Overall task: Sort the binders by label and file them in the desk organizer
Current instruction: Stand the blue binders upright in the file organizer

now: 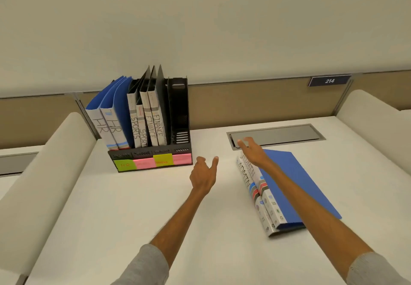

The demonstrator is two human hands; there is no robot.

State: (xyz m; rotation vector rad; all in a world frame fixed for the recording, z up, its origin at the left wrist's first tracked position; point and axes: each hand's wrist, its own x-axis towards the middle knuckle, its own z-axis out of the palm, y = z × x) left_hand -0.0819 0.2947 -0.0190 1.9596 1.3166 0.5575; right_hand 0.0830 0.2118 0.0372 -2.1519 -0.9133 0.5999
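HR binders (109, 124), SPORTS binders (138, 129) and FINANCE binders (155, 127) are standing filed in the desk organizer (180, 111) at the bench's (155, 207) far edge. ADMIN binders (289, 184) are lying flat toward the right edge, not yet filed. The right grip (251, 151) is reaching open-fingered over their far end, and the left grip (203, 173) is hovering open.

Six binders (138, 118) upright in one organizer (180, 116), two ADMIN binders (287, 184) flat on the table (133, 207), four sticky labels (144, 163) across the organizer's front.

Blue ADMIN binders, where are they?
In the head view, the blue ADMIN binders lie flat on the white desk, right of the black organizer, beneath the right hand.
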